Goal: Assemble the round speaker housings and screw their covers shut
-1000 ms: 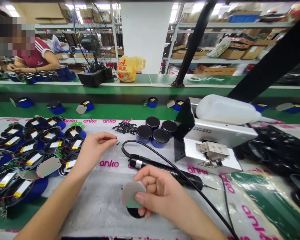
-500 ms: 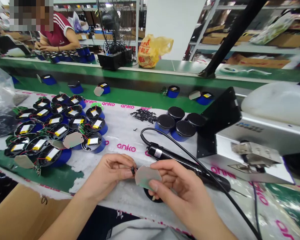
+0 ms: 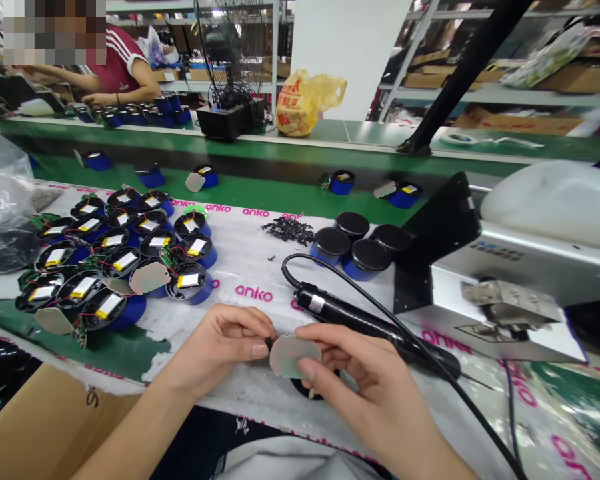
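Note:
My right hand (image 3: 353, 377) pinches a thin grey-green rounded plate (image 3: 291, 355) near the table's front edge, above a round black part (image 3: 305, 389) that is mostly hidden under it. My left hand (image 3: 225, 347) is closed in a pinch on a tiny black screw (image 3: 268, 343) held right at the plate's left edge. A black electric screwdriver (image 3: 365, 325) with its cable lies just behind both hands. A small heap of black screws (image 3: 289, 230) sits further back.
Several open blue units with batteries (image 3: 115, 260) crowd the left. Three capped blue units (image 3: 360, 250) stand by a silver machine (image 3: 505, 287) with a white bottle (image 3: 555, 200). More units ride the green conveyor (image 3: 260, 190). Another person (image 3: 115, 67) works across it. A cardboard box (image 3: 40, 420) sits below left.
The view dropped and shifted left. My left hand came back from the screw heap with a screw and now holds it against the plate's edge, which my right hand keeps steady.

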A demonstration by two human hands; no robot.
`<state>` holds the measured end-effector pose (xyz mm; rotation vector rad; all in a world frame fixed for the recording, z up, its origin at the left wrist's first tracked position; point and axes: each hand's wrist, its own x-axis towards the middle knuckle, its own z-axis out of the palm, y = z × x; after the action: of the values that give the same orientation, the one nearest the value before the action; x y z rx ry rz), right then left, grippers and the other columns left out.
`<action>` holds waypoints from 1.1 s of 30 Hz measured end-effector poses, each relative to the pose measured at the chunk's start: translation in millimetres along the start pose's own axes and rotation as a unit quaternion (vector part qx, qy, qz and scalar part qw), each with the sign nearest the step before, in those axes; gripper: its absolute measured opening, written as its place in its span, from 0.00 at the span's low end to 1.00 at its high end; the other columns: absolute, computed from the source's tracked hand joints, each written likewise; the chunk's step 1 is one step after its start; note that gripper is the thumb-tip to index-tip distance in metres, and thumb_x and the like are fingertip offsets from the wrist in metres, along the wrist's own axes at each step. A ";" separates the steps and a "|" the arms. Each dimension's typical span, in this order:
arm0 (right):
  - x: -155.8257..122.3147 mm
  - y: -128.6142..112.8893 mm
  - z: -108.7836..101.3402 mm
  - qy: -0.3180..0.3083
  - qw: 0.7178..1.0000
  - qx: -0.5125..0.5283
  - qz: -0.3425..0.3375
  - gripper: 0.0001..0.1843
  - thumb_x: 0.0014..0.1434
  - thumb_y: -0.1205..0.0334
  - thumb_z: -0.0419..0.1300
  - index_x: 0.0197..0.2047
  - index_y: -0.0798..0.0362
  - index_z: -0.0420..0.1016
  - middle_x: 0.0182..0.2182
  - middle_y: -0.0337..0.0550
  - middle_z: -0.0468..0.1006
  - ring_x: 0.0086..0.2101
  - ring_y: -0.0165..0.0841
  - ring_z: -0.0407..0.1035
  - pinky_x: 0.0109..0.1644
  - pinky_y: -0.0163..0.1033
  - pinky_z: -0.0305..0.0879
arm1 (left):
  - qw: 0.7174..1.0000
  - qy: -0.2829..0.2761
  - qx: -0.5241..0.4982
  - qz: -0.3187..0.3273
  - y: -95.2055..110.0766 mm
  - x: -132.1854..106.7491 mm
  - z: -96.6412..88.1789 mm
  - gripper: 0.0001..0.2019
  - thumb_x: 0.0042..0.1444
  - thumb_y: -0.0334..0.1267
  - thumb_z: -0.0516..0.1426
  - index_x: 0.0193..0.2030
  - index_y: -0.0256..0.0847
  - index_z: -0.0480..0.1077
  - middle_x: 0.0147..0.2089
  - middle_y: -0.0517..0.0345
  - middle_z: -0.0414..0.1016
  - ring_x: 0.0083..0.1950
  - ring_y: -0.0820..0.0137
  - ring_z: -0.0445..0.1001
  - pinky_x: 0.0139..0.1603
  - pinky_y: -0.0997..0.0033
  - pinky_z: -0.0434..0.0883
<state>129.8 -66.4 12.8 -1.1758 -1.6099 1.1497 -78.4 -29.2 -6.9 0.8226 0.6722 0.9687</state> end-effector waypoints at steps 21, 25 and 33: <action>-2.4 -9.3 -7.0 -0.004 0.963 -0.211 -0.168 0.14 0.66 0.70 0.58 0.52 0.47 0.73 0.32 0.35 0.76 0.29 0.24 0.71 0.32 0.27 0.68 | 0.991 0.019 0.134 -0.003 16.0 -1.2 5.3 0.06 0.48 0.26 0.71 0.29 0.41 0.85 0.32 0.56 0.83 0.33 0.74 0.79 0.35 0.82 0.76; -3.8 -11.8 -11.3 -0.017 0.960 -0.224 -0.165 0.15 0.66 0.70 0.58 0.54 0.46 0.70 0.35 0.34 0.77 0.31 0.24 0.73 0.38 0.27 0.69 | 0.993 0.016 0.115 -0.033 18.8 2.5 7.2 0.07 0.45 0.26 0.72 0.28 0.42 0.85 0.30 0.57 0.84 0.31 0.74 0.80 0.35 0.82 0.77; -6.8 -18.0 -14.2 -0.015 0.956 -0.255 -0.146 0.14 0.67 0.69 0.57 0.54 0.45 0.70 0.36 0.35 0.77 0.33 0.25 0.73 0.38 0.29 0.69 | 0.996 0.017 0.077 -0.040 11.5 8.4 9.6 0.06 0.42 0.27 0.73 0.27 0.42 0.84 0.30 0.57 0.85 0.31 0.72 0.81 0.35 0.80 0.79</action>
<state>140.8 -72.8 33.1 -1.1778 -2.0964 0.5772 -72.3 -20.8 6.8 0.9098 0.8102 0.8671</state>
